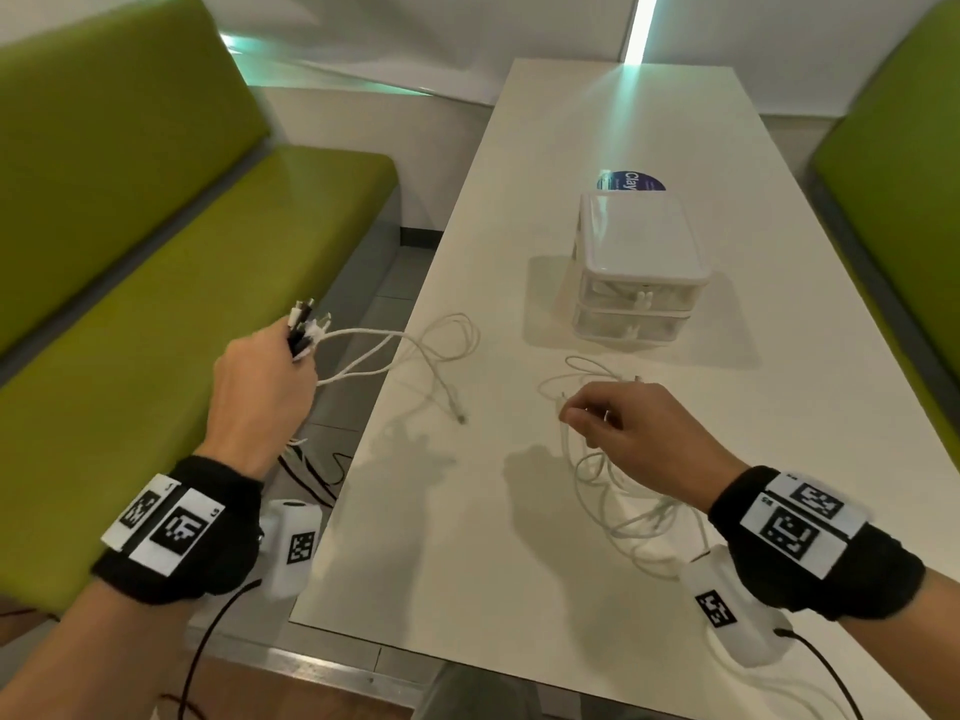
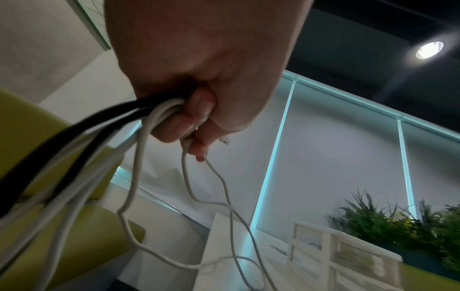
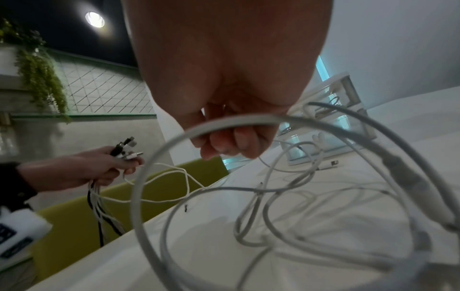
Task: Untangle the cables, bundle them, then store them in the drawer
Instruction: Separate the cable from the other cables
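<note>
Two hands, one drawer unit, two benches, one table. The left hand (image 1: 260, 387) is off the table's (image 1: 519, 511) left edge, above the left green bench (image 1: 156, 304), fist closed round a bunch of cables (image 1: 304, 330), black and white ones mixed; exact count can't be told, plug ends stick up out of the fist. White strands from that bunch run right onto the table and end in a loose loop (image 1: 447, 345) left of the drawer unit (image 1: 639, 267). The right hand (image 1: 639, 423) hovers over the table in front of the drawer unit, fingers curled, pinching a white cable (image 1: 566, 407) out of a loose white tangle (image 1: 623, 501) that lies on the table beneath and nearer the person. The drawer unit is white with two clear drawers, both closed, white cable visible inside the upper one. A round blue sticker (image 1: 631, 180) sits behind the drawer unit. A second green bench (image 1: 898, 174) is right of the table. Each wrist wears a black band with marker tags.
</note>
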A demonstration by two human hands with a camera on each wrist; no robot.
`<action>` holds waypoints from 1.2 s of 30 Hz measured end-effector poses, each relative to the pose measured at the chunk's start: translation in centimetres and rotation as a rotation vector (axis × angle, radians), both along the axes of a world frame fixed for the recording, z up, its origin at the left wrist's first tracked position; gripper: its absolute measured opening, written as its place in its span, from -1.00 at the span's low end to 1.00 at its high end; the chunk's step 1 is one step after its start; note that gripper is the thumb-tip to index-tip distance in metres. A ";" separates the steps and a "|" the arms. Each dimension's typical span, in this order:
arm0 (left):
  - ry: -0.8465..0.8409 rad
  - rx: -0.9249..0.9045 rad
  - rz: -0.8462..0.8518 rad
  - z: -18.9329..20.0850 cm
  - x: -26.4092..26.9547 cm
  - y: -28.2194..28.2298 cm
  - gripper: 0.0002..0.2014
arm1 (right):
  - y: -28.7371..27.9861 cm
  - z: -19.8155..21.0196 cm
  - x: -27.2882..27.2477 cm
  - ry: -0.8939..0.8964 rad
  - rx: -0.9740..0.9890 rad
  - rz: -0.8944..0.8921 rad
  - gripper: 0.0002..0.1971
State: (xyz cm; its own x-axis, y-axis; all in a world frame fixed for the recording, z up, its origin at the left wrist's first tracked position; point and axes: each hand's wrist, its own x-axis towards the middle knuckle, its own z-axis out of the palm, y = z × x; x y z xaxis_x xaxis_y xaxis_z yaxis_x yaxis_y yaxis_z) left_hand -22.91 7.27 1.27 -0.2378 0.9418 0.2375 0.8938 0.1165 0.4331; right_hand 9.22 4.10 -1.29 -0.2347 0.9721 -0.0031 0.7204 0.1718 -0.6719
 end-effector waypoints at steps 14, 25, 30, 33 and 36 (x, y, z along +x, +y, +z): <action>0.081 0.067 0.147 0.7 -3.0 -0.4 -0.91 | 1.0 -2.3 -0.4 -0.414 -0.074 -0.060 -0.76; -0.025 -0.130 -0.066 -3.5 0.7 0.2 -0.74 | 0.5 -2.5 -2.9 -0.596 -0.126 -0.079 -0.81; -0.296 -0.059 -0.124 -1.6 2.2 0.2 -0.62 | 0.0 -1.5 -2.7 -0.384 -0.077 -0.154 -0.86; -0.413 -0.046 -0.172 -0.7 3.3 0.4 -0.57 | 0.0 -0.7 -2.3 -0.250 -0.072 -0.212 -0.86; -0.568 -0.083 -0.259 -0.3 5.0 0.3 -0.57 | 0.1 0.2 -2.1 -0.099 -0.107 -0.202 -0.88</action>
